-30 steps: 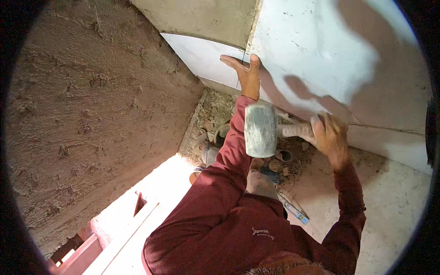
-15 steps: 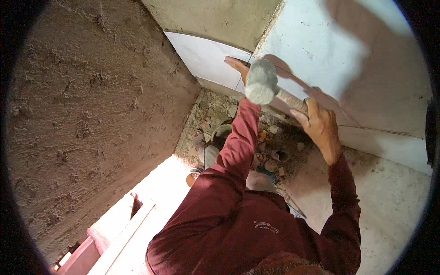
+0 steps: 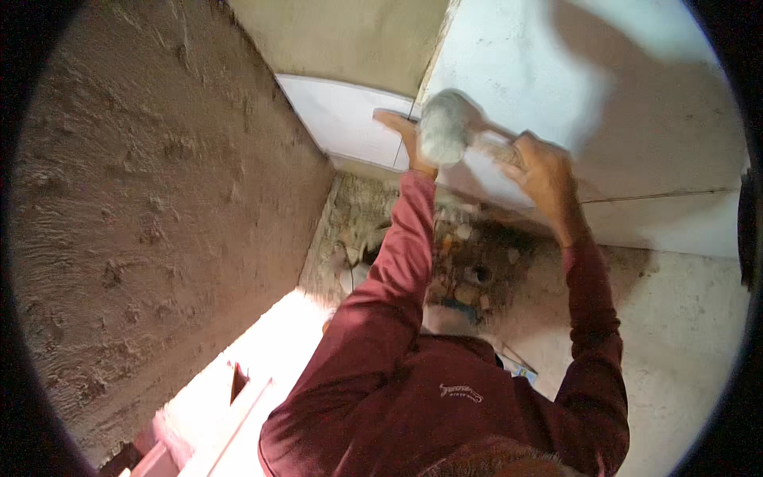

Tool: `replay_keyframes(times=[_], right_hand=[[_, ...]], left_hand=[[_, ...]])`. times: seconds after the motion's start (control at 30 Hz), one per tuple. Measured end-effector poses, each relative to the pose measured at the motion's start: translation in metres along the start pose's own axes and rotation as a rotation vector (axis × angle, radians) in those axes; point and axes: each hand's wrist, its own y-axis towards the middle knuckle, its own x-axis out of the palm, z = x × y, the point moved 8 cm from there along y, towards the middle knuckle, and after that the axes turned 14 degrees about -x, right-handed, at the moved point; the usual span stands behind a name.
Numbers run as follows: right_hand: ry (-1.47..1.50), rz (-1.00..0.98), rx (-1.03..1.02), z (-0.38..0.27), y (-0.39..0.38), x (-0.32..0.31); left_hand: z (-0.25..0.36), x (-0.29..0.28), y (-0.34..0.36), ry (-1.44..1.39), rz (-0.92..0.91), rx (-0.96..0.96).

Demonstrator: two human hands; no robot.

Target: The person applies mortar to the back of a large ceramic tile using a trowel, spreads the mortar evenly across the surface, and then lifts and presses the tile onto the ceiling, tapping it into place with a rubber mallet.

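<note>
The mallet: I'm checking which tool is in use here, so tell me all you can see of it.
The mallet has a pale grey, rounded head that looks like rubber, blurred by motion. Its handle runs right into the right hand, which grips it; the handle itself is mostly blurred. The head is raised against the large white tile on the wall, just right of the left hand, which lies flat on the tile. Whether the head touches the tile cannot be told.
</note>
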Motion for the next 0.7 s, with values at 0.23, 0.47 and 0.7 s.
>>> replay_keyframes(times=[0.23,0.47,0.7], right_hand=[[0.506,0.120,0.246,-0.005,-0.078,-0.060],[-0.186,0.754,-0.156,0.028,-0.089,-0.197],[-0.068,0.847,-0.014,0.056,-0.100,-0.196]], left_hand=[[0.209,-0.013,-0.076,0.014,0.052,0.389],[0.439,0.014,-0.160,0.433,0.118,1.269],[0.428,0.027,-0.177,0.573,0.119,1.241]])
